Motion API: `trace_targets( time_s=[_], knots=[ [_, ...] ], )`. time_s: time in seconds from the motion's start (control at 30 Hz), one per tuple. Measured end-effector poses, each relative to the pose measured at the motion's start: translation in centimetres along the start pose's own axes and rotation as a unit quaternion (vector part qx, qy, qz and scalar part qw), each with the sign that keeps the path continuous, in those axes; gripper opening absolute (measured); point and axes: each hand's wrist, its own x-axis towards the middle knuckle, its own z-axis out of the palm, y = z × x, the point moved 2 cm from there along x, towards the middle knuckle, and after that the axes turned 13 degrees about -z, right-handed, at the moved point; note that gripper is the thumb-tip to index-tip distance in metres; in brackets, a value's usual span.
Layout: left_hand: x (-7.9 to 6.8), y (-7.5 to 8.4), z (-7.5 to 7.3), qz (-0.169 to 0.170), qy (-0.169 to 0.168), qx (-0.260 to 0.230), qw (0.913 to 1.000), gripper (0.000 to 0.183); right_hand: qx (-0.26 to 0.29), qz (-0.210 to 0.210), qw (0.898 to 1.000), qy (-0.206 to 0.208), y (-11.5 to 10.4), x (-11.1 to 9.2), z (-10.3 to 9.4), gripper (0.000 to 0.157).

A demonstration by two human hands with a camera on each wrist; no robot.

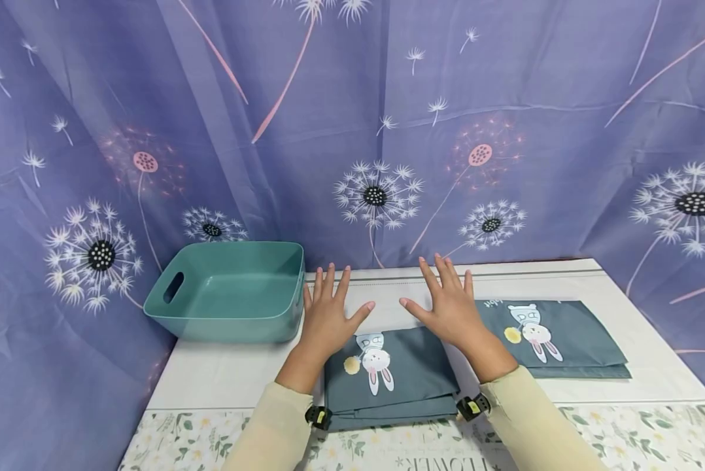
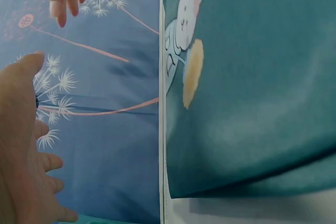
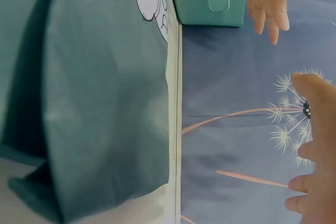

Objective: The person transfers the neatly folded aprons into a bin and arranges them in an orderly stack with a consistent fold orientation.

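Observation:
A folded dark green cloth (image 1: 411, 373) with a rabbit print lies on the table below and between the two hands. My left hand (image 1: 331, 317) is held above its left side, fingers spread, with nothing in it. Over its right side my right hand (image 1: 451, 311) is likewise spread and holds nothing. Another folded green cloth (image 1: 576, 333) with the same rabbit print lies to the right, close to the right forearm. In the left wrist view the nearer cloth (image 2: 252, 87) appears beside the left hand (image 2: 26, 145); the right wrist view shows cloth (image 3: 110, 103) too.
A green plastic basket (image 1: 223, 330) with a handle hole stands at the back left, beside the left hand. The table (image 1: 211, 386) has a white and floral cover. A purple dandelion-print curtain (image 1: 305, 183) hangs behind and at both sides.

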Motion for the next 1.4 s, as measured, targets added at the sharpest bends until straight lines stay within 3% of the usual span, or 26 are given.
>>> trace_targets(
  time_s=[0.23,0.63,1.03,1.4],
  knots=[
    [-0.4,-0.3,-0.2,0.005,-0.037,-0.070,0.9969,0.086,0.026,0.000,1.000,0.009,0.1,-0.3,-0.1,0.090],
    [-1.3,-0.9,-0.7,-0.015,-0.072,-0.127,0.9891,0.078,0.079,0.015,0.997,-0.008,-0.1,-1.4,-0.3,0.085],
    [-2.9,-2.1,-0.3,-0.068,-0.071,-0.144,0.9847,0.063,0.112,0.010,0.993,-0.023,-0.1,-2.8,-0.3,0.082],
    [-4.2,-3.2,-0.2,-0.115,-0.068,-0.172,0.9760,0.061,0.114,0.021,0.992,-0.048,-0.2,-3.7,-0.2,0.079]
  ],
)
